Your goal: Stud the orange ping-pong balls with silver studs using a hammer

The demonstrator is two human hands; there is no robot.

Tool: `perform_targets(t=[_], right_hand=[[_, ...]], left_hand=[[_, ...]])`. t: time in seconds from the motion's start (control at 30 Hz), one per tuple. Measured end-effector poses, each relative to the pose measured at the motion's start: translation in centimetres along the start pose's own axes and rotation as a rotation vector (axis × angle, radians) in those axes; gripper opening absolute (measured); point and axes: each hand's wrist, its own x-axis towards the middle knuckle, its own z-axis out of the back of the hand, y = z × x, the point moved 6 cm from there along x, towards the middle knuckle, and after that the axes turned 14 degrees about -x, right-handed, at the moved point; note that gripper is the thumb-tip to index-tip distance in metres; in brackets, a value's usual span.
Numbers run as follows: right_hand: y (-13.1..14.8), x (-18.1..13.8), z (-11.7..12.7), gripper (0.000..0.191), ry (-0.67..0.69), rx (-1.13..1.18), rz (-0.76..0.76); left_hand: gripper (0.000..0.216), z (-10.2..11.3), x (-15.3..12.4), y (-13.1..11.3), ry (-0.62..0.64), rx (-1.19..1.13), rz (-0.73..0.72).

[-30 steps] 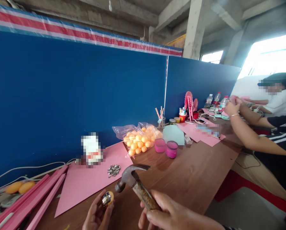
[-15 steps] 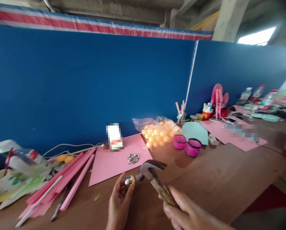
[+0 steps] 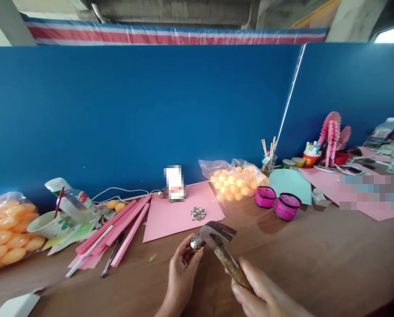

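Brown table (image 3: pixel 335 259); left hand (image 3: pixel 181 274) pinches silvery ball (image 3: pixel 194 243); right hand (image 3: pixel 256 286) grips wood-handled hammer (image 3: pixel 226 259).

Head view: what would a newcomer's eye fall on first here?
Probably the hammer, low in the middle in the right hand, its head right by the shiny ball in the left hand; whether they touch is hard to tell. Next, likely the broad blue wall behind the table, and the bagged orange balls right of the pink sheet.
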Motion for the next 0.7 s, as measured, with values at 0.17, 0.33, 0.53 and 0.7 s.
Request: perform_targets(t=[0.17,0.33,0.53,0.7], right_hand=[[-1.0,0.7,-1.0,0.018,0.069,0.007,-0.013],[-1.8,0.8,-1.5,0.019,0.129,0.032,-0.043],[-1.5,0.9,-1.2,0.018,0.053,-0.008,-0.006],[-0.8,0.8,-1.3,0.013,0.07,-0.024,-0.004]], left_hand=[[0.055,-0.1,0.0,-0.1,0.004,-0.006,0.018],[0.054,-0.1,0.1,0.0,0.002,0.018,0.025],[0.057,0.0,0.0,-0.1,-0.01,0.033,0.054],[0.052,-0.1,0.0,-0.3,0.014,0.006,0.031]])
